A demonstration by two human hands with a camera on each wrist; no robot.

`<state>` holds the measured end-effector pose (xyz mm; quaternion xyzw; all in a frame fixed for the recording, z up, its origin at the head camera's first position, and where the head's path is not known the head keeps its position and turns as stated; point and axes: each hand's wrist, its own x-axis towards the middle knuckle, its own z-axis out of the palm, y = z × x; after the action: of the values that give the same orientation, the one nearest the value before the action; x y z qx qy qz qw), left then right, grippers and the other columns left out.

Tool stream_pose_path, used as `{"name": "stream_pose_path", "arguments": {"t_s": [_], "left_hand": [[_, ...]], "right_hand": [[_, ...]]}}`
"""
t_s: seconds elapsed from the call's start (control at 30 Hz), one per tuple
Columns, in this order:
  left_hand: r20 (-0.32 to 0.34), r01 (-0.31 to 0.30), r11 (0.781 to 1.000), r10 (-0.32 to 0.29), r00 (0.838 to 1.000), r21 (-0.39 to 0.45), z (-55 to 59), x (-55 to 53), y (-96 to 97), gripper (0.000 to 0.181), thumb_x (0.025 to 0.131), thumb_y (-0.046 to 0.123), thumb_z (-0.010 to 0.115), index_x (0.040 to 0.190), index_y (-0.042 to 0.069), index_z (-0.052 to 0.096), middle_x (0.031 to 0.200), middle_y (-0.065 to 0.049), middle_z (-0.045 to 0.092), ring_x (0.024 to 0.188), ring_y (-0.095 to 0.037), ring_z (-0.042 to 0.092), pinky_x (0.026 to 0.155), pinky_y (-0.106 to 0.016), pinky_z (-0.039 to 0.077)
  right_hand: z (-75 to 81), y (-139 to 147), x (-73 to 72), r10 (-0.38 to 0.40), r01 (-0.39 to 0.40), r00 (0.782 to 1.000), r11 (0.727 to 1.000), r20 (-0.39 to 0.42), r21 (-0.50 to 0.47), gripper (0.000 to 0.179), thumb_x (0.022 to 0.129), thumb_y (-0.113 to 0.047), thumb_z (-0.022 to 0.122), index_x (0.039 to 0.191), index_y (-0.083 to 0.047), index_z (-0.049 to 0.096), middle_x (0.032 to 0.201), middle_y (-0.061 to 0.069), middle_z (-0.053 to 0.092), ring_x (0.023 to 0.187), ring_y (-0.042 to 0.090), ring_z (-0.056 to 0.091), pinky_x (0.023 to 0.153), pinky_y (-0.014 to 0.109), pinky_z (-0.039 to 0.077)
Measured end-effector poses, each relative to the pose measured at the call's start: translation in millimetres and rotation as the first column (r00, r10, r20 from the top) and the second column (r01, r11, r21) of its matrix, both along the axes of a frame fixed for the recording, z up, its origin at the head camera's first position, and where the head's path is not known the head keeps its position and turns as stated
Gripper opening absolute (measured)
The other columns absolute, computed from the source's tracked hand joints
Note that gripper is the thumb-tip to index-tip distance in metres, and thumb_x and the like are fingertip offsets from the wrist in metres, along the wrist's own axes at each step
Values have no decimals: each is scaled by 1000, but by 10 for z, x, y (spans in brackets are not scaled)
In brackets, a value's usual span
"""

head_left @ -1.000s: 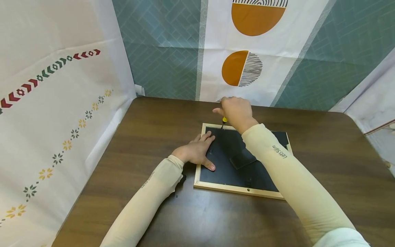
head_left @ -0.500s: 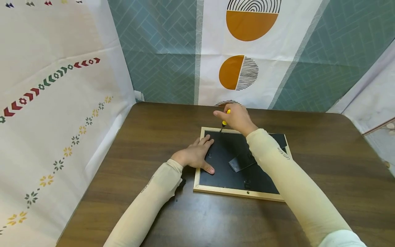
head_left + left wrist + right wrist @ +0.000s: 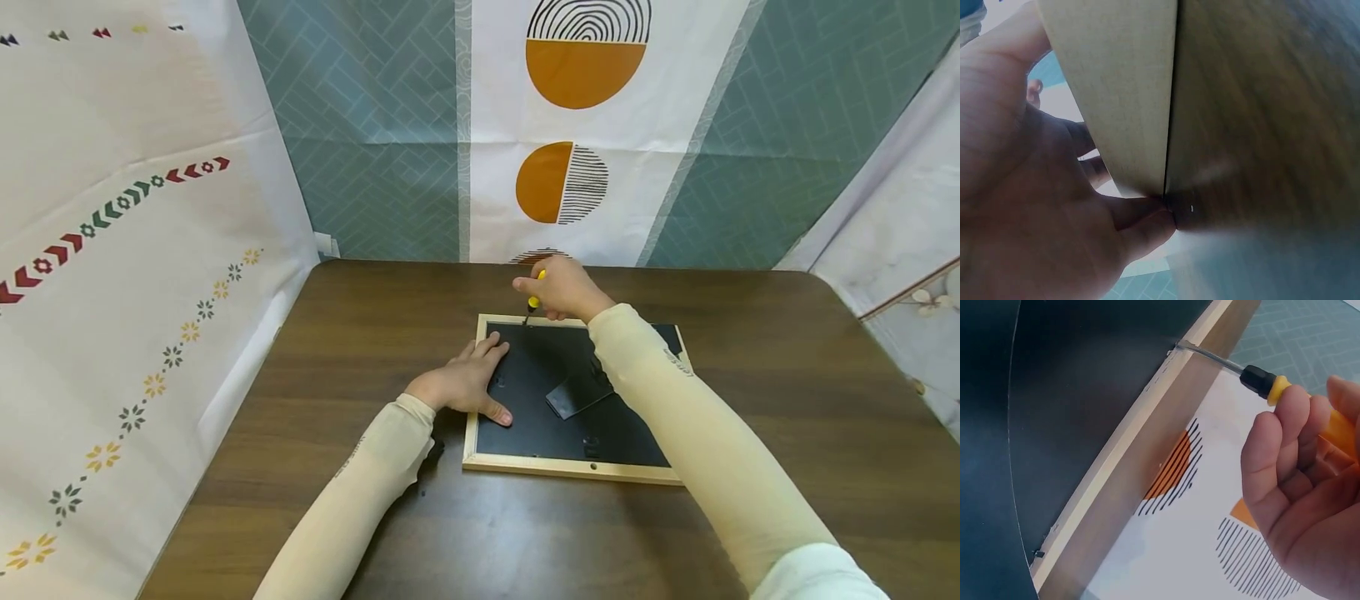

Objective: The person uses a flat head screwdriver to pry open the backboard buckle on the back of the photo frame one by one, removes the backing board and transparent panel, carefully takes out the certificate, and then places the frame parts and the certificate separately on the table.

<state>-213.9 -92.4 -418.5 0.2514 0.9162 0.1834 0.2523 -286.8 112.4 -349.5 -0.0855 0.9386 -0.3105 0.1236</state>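
A picture frame with a pale wooden rim (image 3: 525, 465) lies face down on the brown table, its black backing (image 3: 517, 437) up. My left hand (image 3: 459, 387) rests spread over its left side, thumb and fingertips on the backing. In the left wrist view, some fingers of that hand (image 3: 1029, 187) pass along the rim's outer side (image 3: 1116, 81). My right hand (image 3: 567, 287) grips a yellow-and-black screwdriver (image 3: 533, 302) above the far rim. In the right wrist view, the screwdriver's tip (image 3: 1186, 345) touches the rim's inner edge by a small dark tab.
A second dark metal tab (image 3: 1039, 554) sits farther along the rim. A black stand flap (image 3: 577, 398) lies on the backing, partly under my right sleeve (image 3: 637, 350). Table surface (image 3: 360, 333) surrounds the frame. Patterned cloths (image 3: 360, 150) hang behind and beside the table.
The head view has shifted slightly. My right hand has tilted, showing more of the screwdriver's yellow handle, while its tip stays at the same spot. My left hand has held its place.
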Motion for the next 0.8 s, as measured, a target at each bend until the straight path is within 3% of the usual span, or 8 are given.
{"name": "stream_pose_path", "arguments": {"t_s": [0.3,0.57,0.8], "left_hand": [[8,10,1000,-10,1000,1,-2,-12,-37,122,76,57,83,164,15,11,169,-4,-5,152,-38,-3,118,-57,15],[0,21,1000,-21,1000,2,-18,-25,-21,123,76,55,84,164,13,9,169,-6,-6,152,-40,-3,117,-59,15],[17,30,1000,-30,999,10,-8,-40,-27,123,77,55,84,164,14,7,169,-4,-9,151,-41,-6,117,-59,13]], "right_hand": [[71,388,161,-60,53,997,987,-41,-150,34,102,-38,61,96,-5,68,67,12,56,59,38,62,57,40,55],[63,1007,473,-80,79,997,995,-15,-65,34,102,-33,62,112,-2,68,74,13,63,70,35,66,66,38,57],[-4,1342,670,-82,83,996,997,-16,9,23,102,-23,60,107,-2,67,72,10,61,67,30,65,63,37,55]]}}
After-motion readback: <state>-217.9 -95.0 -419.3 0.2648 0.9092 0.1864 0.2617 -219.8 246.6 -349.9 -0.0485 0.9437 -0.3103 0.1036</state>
